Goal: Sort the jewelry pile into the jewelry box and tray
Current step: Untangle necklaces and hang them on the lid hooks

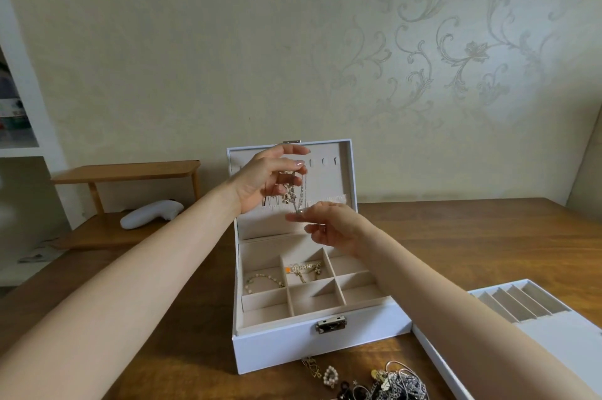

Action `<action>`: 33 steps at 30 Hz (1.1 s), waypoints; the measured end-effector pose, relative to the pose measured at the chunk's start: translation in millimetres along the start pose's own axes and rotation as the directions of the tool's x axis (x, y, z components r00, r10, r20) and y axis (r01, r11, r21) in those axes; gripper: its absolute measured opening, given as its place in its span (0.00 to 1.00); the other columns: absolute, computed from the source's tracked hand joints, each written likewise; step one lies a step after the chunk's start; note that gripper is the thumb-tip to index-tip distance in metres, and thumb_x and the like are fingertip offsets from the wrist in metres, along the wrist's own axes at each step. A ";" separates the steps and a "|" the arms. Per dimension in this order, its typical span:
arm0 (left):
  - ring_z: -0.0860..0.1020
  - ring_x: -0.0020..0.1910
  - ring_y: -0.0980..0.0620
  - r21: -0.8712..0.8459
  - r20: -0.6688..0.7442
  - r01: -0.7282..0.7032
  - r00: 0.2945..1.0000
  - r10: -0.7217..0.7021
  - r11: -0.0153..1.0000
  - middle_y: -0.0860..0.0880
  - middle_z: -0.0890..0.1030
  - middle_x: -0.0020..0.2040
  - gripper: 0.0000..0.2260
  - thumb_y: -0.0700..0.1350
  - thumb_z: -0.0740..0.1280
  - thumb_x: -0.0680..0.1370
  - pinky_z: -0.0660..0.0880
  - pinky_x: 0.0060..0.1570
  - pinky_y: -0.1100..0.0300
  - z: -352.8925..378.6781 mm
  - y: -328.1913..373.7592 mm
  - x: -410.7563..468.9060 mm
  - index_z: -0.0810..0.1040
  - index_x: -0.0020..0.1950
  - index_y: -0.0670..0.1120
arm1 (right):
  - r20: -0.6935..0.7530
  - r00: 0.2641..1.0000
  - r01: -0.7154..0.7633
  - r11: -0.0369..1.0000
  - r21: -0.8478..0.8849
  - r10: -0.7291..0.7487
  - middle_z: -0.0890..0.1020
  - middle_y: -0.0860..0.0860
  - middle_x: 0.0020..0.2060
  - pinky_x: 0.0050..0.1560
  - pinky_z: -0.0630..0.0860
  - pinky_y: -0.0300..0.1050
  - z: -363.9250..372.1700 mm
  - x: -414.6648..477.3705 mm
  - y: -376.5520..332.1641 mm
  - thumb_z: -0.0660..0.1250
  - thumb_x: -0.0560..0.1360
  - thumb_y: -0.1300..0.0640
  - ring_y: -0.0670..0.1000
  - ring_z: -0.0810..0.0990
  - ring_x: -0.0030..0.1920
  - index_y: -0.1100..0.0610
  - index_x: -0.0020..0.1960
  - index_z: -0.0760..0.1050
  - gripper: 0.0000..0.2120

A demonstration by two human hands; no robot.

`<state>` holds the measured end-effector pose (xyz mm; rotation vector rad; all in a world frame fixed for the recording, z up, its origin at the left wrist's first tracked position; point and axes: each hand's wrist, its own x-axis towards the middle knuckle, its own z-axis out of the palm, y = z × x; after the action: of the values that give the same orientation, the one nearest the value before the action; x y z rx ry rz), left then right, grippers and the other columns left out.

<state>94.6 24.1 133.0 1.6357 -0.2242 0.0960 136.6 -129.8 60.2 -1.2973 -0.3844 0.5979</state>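
holding a thin silver necklace (302, 194) up in front of the open lid (346, 171) of the white jewelry box (293, 347), i have both hands raised over the box. my left hand (267, 179) is the higher one, its fingers curled round the top of the chain, with a small gold bunch of jewelry dangling just under its palm. my right hand (330, 227) sits just below and to the right of the left, pinching the lower end of the chain between thumb and forefinger, the other fingers loosely bent. the chain hangs nearly straight between the two hands. a row of small hooks (322, 163) on the lid's lining shows just right of my left fingertips. below my right hand the box's divided base lies open: a pearl bracelet (264, 280) lies in the back-left compartment, under my left hand, and a gold piece (306, 269) with an orange tag lies in the back-middle one, under my right hand. nearer to me than both hands, in front of the box's metal clasp (330, 324), the jewelry pile (395, 380) lies on the wooden worktop (456, 236). the white tray (553, 337), with its narrow slots, lies along my right forearm, well right of the box. beyond my left forearm a white handheld device (151, 213) rests under a small wooden shelf (130, 171).
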 end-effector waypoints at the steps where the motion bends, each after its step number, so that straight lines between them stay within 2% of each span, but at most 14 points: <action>1: 0.76 0.32 0.56 -0.040 -0.007 -0.005 1.000 0.005 0.999 0.50 0.79 0.39 0.10 0.37 0.63 0.77 0.64 0.23 0.69 -1.7 0.6 0.7 0.76 0.56 0.48 | 0.006 1.000 -0.006 0.999 0.035 0.006 0.84 0.56 0.45 0.26 0.70 0.32 1.0 0.1 1.9 0.64 0.75 0.66 0.45 0.74 0.29 0.61 0.42 0.74 0.04; 4: 0.72 0.29 0.57 -0.116 -0.030 -0.020 0.999 0.016 0.993 0.49 0.79 0.43 0.11 0.34 0.62 0.77 0.63 0.21 0.70 -7.8 2.1 1.8 0.75 0.55 0.47 | 0.027 1.000 -0.015 0.986 0.167 0.010 0.84 0.54 0.41 0.27 0.70 0.31 1.5 -0.8 4.7 0.61 0.75 0.67 0.44 0.73 0.29 0.62 0.43 0.75 0.06; 8: 0.66 0.25 0.59 -0.108 0.000 -0.001 1.000 0.001 0.994 0.49 0.82 0.44 0.12 0.33 0.62 0.77 0.59 0.21 0.70 -12.3 0.4 0.3 0.75 0.56 0.46 | -0.001 1.000 0.022 0.933 0.358 -0.023 0.83 0.56 0.43 0.28 0.73 0.32 1.8 0.9 6.5 0.62 0.75 0.67 0.46 0.76 0.31 0.65 0.46 0.76 0.05; 11: 0.66 0.24 0.59 0.004 0.042 0.025 0.999 -0.025 1.000 0.49 0.82 0.43 0.12 0.34 0.62 0.77 0.59 0.21 0.70 -12.4 0.2 -1.0 0.75 0.57 0.47 | -0.070 0.997 0.060 0.939 0.340 -0.038 0.80 0.56 0.43 0.30 0.75 0.34 7.1 4.5 9.5 0.64 0.75 0.66 0.47 0.78 0.32 0.64 0.48 0.76 0.03; 14: 0.70 0.27 0.59 0.173 0.057 0.020 0.998 -0.030 0.985 0.50 0.82 0.41 0.11 0.36 0.64 0.77 0.61 0.23 0.70 -10.4 2.5 -1.7 0.76 0.57 0.47 | -0.039 0.997 0.070 0.954 0.290 -0.062 0.82 0.55 0.45 0.29 0.73 0.33 13.0 3.9 10.6 0.64 0.74 0.67 0.46 0.77 0.32 0.63 0.48 0.76 0.04; 16: 0.72 0.29 0.58 0.250 0.045 0.015 0.999 -0.027 0.968 0.50 0.82 0.41 0.12 0.36 0.64 0.77 0.62 0.24 0.70 -9.5 5.2 -2.6 0.76 0.59 0.46 | 0.001 0.998 0.059 0.957 0.284 -0.062 0.82 0.54 0.41 0.27 0.69 0.32 16.3 1.7 10.8 0.64 0.75 0.67 0.45 0.73 0.29 0.59 0.45 0.75 0.05; 18: 0.72 0.30 0.58 0.265 0.027 0.017 0.999 -0.025 0.964 0.50 0.82 0.41 0.12 0.36 0.64 0.77 0.63 0.23 0.70 -9.6 7.5 -3.4 0.76 0.59 0.46 | 0.031 0.998 0.049 0.954 0.295 -0.061 0.80 0.53 0.36 0.25 0.67 0.31 16.7 1.0 11.7 0.63 0.75 0.68 0.44 0.71 0.27 0.58 0.47 0.75 0.06; 20: 0.72 0.30 0.58 0.198 0.004 0.012 1.000 -0.013 0.980 0.49 0.82 0.41 0.11 0.36 0.64 0.77 0.64 0.22 0.71 -11.9 8.5 -3.9 0.76 0.58 0.46 | 0.039 0.997 0.046 0.952 0.304 -0.061 0.76 0.52 0.32 0.25 0.67 0.31 13.6 1.3 12.6 0.63 0.75 0.67 0.43 0.71 0.27 0.60 0.49 0.76 0.06; 23: 0.71 0.30 0.57 0.068 -0.048 -0.006 0.999 0.009 0.998 0.48 0.81 0.40 0.11 0.34 0.62 0.77 0.62 0.22 0.70 -20.1 6.4 -3.8 0.76 0.57 0.44 | 0.055 0.994 0.070 0.937 0.343 -0.094 0.74 0.52 0.33 0.27 0.71 0.32 7.0 -1.3 9.9 0.65 0.74 0.65 0.43 0.72 0.28 0.62 0.47 0.78 0.04; 27: 0.72 0.31 0.57 -0.077 -0.114 0.034 0.993 -0.043 0.996 0.50 0.78 0.36 0.10 0.34 0.61 0.78 0.62 0.21 0.70 -26.3 -5.0 -5.2 0.77 0.54 0.45 | 0.081 0.974 0.152 0.875 0.459 -0.212 0.80 0.54 0.40 0.34 0.75 0.36 -2.7 -5.6 1.8 0.64 0.71 0.62 0.48 0.75 0.36 0.59 0.38 0.81 0.07; 30: 0.74 0.31 0.57 -0.239 -0.106 0.088 0.987 -0.116 0.967 0.49 0.76 0.35 0.10 0.34 0.59 0.77 0.63 0.21 0.71 -24.9 -18.7 -7.2 0.77 0.51 0.44 | 0.115 0.947 0.204 0.839 0.505 -0.299 0.81 0.52 0.42 0.35 0.74 0.35 -6.0 -5.4 -5.3 0.61 0.74 0.62 0.47 0.75 0.36 0.61 0.44 0.77 0.06; 33: 0.76 0.31 0.57 -0.415 -0.085 0.140 0.978 -0.192 0.899 0.48 0.76 0.37 0.09 0.34 0.61 0.75 0.65 0.21 0.70 -22.0 -30.8 -10.0 0.77 0.49 0.43 | 0.094 0.943 0.226 0.824 0.520 -0.318 0.79 0.52 0.37 0.31 0.73 0.34 -7.5 -2.0 -10.3 0.60 0.75 0.63 0.45 0.75 0.33 0.60 0.43 0.73 0.05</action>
<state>92.7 48.7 102.6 1.2197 -0.0036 0.0173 141.3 -138.4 68.5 -0.6682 -0.5120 0.5242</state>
